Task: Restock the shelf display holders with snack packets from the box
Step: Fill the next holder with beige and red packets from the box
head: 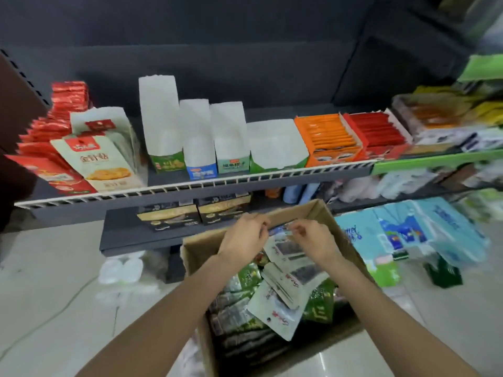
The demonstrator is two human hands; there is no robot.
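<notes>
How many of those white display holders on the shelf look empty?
4. A tall holder with a green base, a blue-based one beside it, a pale green one next, then a low wide one by the orange box. Their insides are not visible.

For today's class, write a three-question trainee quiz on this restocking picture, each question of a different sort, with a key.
1. True or false: the orange display holder on the shelf is empty.
2. Multiple choice: the left hand and right hand hold a string of white snack packets above which thing? A. cardboard box B. the shelf C. the floor
3. Fill in: the red display holder stands directly to the ___ of the orange one.

Key: 1. False, it holds orange packets. 2. A. 3. right.
</notes>
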